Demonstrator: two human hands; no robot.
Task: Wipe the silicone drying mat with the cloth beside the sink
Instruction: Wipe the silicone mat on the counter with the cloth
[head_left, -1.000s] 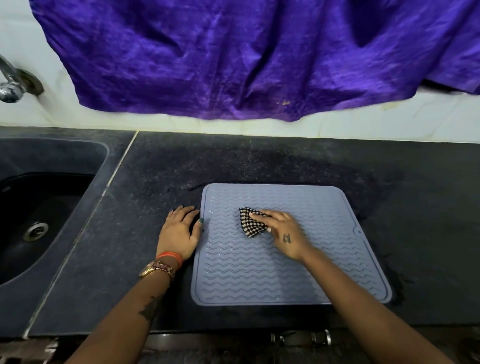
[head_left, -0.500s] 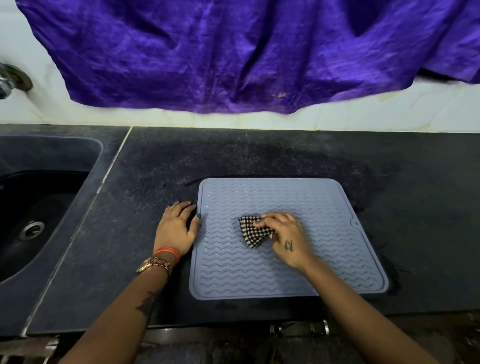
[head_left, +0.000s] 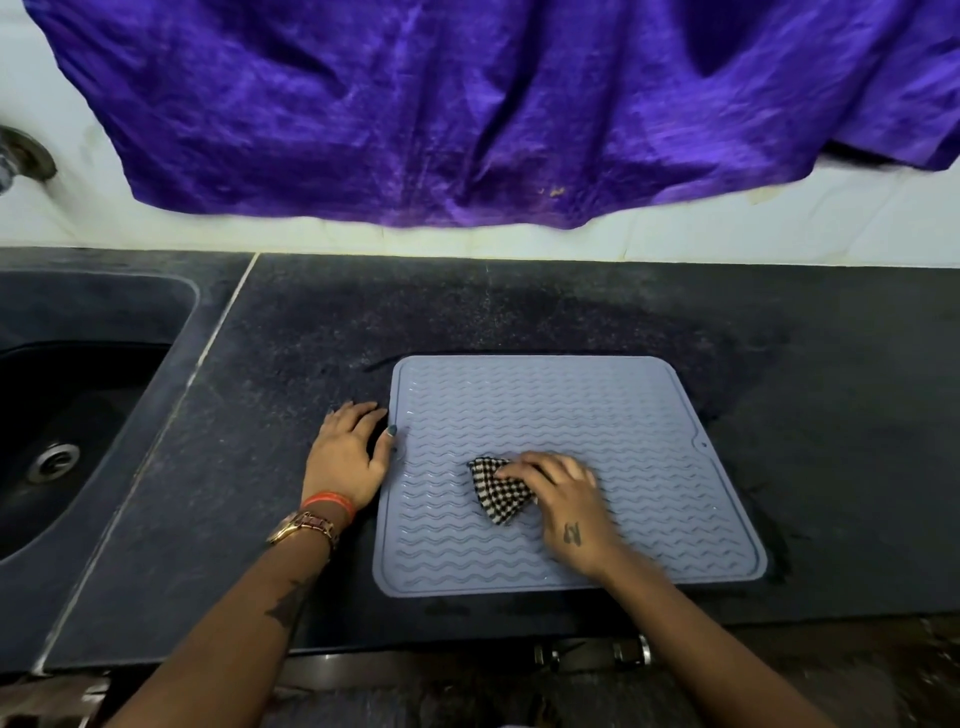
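A grey-blue silicone drying mat (head_left: 613, 415) with wavy ridges lies flat on the dark counter. A small black-and-white checked cloth (head_left: 496, 493) sits folded near the mat's middle. My right hand (head_left: 563, 504) presses down on the cloth, fingers curled over its right part. My left hand (head_left: 350, 452) rests flat on the counter at the mat's left edge, thumb touching the rim.
A dark sink (head_left: 67, 415) with a metal drain (head_left: 52, 460) lies to the left. A tap (head_left: 15, 161) juts from the white wall at far left. A purple cloth (head_left: 467, 104) hangs over the wall behind. The dark counter (head_left: 831, 389) stretches to the right of the mat.
My right hand has slid the cloth toward me and slightly right across the mat. My left hand has stayed at the mat's left edge.
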